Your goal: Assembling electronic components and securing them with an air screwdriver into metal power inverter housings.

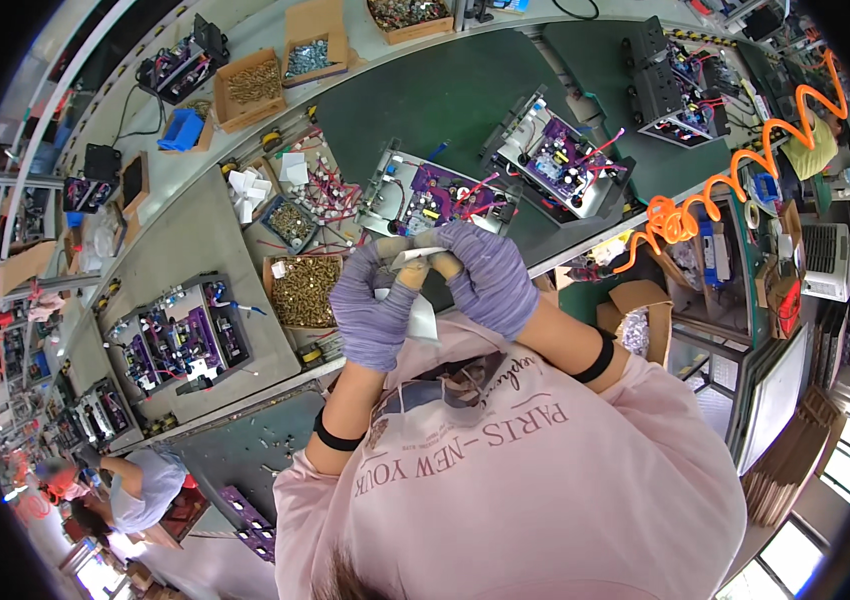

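Note:
Both my hands wear purple-grey gloves with tan fingertips and meet in front of my chest. My left hand (pixel 375 305) and my right hand (pixel 490 278) pinch a small white paper-like piece (pixel 424 319) between their fingertips. Part of it hangs below the fingers, and the fingers hide the rest. Just beyond my hands lies an open metal chassis with a purple circuit board (pixel 442 196) and red wires. To its right rests a similar chassis (pixel 563 162), tilted. Beside my left hand stands a box of small brass-coloured parts (pixel 305 291).
Left on the bench is another chassis (pixel 185 335). A tray of red-tipped wires (pixel 323 190), a box of white pieces (pixel 249 192) and a box of screws (pixel 250 88) stand farther back. An orange coiled hose (pixel 680 220) hangs at right. Another person (pixel 145 485) works at far left.

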A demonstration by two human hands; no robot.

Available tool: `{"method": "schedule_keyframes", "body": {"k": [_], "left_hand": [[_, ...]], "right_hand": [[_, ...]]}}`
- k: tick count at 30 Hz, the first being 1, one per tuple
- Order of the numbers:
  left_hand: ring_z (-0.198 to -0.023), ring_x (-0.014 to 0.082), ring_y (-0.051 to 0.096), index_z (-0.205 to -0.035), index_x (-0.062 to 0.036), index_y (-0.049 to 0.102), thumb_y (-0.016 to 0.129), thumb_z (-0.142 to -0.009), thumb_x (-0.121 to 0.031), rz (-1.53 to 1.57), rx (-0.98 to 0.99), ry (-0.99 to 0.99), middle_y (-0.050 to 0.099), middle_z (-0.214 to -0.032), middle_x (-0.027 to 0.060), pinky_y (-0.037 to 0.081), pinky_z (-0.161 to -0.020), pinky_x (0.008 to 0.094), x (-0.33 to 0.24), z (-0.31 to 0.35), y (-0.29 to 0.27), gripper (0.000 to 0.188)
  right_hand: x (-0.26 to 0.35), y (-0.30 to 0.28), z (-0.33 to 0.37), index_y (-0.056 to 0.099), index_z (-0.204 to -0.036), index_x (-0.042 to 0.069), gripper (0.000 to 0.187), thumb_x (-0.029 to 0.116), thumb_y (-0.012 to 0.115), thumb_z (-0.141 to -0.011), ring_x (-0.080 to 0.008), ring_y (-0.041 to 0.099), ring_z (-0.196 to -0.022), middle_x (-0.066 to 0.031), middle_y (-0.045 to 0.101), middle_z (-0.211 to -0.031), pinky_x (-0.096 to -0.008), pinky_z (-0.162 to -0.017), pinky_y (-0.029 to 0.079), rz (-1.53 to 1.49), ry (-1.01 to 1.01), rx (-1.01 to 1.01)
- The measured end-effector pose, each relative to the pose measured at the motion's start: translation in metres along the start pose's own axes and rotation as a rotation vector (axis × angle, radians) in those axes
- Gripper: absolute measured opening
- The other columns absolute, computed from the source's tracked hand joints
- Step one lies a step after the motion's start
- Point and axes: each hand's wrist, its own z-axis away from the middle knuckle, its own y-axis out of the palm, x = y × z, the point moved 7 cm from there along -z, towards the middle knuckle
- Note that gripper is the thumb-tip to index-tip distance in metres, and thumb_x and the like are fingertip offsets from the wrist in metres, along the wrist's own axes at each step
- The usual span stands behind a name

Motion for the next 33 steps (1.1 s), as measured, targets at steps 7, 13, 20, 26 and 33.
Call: {"method": "schedule_keyframes", "body": {"k": [7, 13, 20, 26, 33], "left_hand": [[-0.068, 0.0062, 0.057, -0.092, -0.0010, 0.062, 0.070, -0.078, -0.017, 0.000, -0.014, 0.020, 0.064, -0.078, 0.0029, 0.045, -0.061, 0.0197, 0.005, -0.003, -0.003, 0.022], [-0.068, 0.0061, 0.056, -0.091, -0.0007, 0.062, 0.068, -0.079, -0.016, -0.129, -0.055, 0.108, 0.063, -0.077, 0.0027, 0.045, -0.061, 0.0205, -0.011, 0.000, 0.000, 0.020], [-0.066, 0.0067, 0.056, -0.093, 0.0006, 0.061, 0.068, -0.079, -0.016, 0.069, -0.064, -0.112, 0.063, -0.076, 0.0034, 0.044, -0.059, 0.0203, 0.015, -0.011, -0.001, 0.022], [-0.066, 0.0076, 0.057, -0.094, 0.0020, 0.061, 0.067, -0.080, -0.013, 0.114, -0.124, -0.182, 0.063, -0.079, 0.0053, 0.045, -0.057, 0.0196, 0.032, -0.008, -0.015, 0.021], [-0.070, 0.0085, 0.057, -0.095, 0.0028, 0.062, 0.068, -0.078, -0.011, 0.097, -0.058, -0.193, 0.064, -0.081, 0.0060, 0.045, -0.064, 0.0212, 0.038, -0.006, -0.006, 0.023]], "right_hand": [[0.003, -0.011, -0.006, 0.060, -0.098, 0.003, 0.020, 0.008, 0.057, -0.079, -0.0300, 0.063, -0.079, -0.0148, 0.064, -0.089, -0.0350, -0.071, 0.051, 0.020, 0.082, 0.021], [0.015, -0.017, -0.007, 0.062, -0.090, 0.007, 0.017, 0.011, 0.064, -0.074, -0.0252, 0.063, -0.073, -0.0091, 0.064, -0.085, -0.0352, -0.065, 0.051, 0.337, -0.075, -0.030], [0.016, -0.019, -0.004, 0.064, -0.084, 0.010, 0.017, 0.017, 0.069, -0.069, -0.0217, 0.062, -0.064, -0.0061, 0.063, -0.076, -0.0328, -0.056, 0.048, 0.399, -0.287, -0.172], [-0.077, -0.090, -0.033, 0.066, -0.094, 0.013, 0.020, 0.009, 0.064, -0.075, -0.0253, 0.063, -0.068, -0.0112, 0.065, -0.079, -0.0318, -0.064, 0.051, 0.204, 0.272, -0.256], [-0.272, -0.216, -0.018, 0.063, -0.102, 0.006, 0.035, 0.028, 0.062, -0.075, -0.0330, 0.059, -0.093, -0.0190, 0.063, -0.096, -0.0380, -0.080, 0.048, 0.845, 0.857, 0.122]]}}
